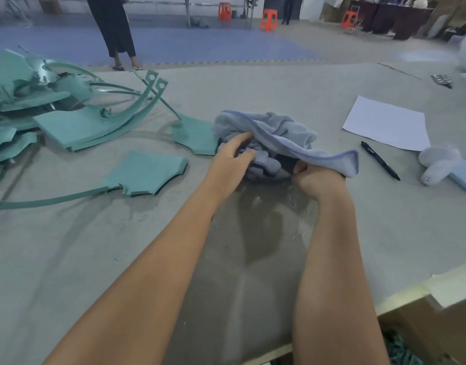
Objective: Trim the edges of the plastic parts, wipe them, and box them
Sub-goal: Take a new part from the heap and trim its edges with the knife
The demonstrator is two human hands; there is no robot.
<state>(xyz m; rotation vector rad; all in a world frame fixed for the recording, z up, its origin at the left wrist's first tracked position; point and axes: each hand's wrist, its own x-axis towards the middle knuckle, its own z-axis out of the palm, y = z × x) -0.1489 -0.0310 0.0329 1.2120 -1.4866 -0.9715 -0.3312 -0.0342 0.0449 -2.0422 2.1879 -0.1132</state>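
Right hand (317,181) grips the cloth (274,133) underneath, left hand (233,159) curls fingers into its folds on the table (95,259).

I count one blue cloth (282,130), one pen (380,160), one sheet of paper (387,123), three orange stools (268,20), plus a heap of green plastic offcuts (55,111) too tangled to count.
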